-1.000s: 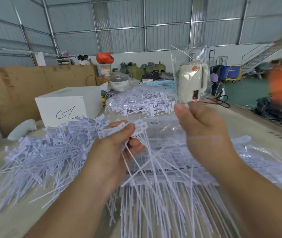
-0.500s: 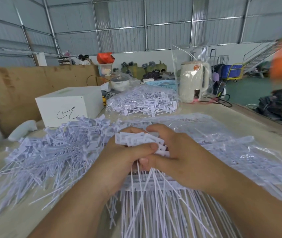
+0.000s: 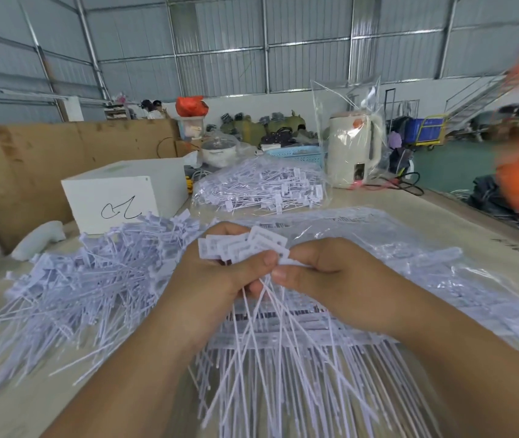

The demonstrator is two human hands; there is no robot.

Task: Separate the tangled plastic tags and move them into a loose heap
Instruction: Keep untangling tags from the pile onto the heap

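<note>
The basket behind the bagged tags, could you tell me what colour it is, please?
The basket is light blue with a perforated lattice wall, seen in the head view.

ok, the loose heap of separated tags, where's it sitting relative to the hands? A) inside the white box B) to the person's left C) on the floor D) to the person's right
B: the loose heap sprawls on the table left of the left hand, in front of the white box.

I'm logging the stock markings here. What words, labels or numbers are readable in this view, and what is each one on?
White box: a handwritten black scribble, not readable as letters.
White plastic tags held in both hands: faint print, too blurred to read.
Table edge at the right: dark printed characters, too blurred to read.
Cream kettle in a clear bag: orange sticker, unreadable.
</note>
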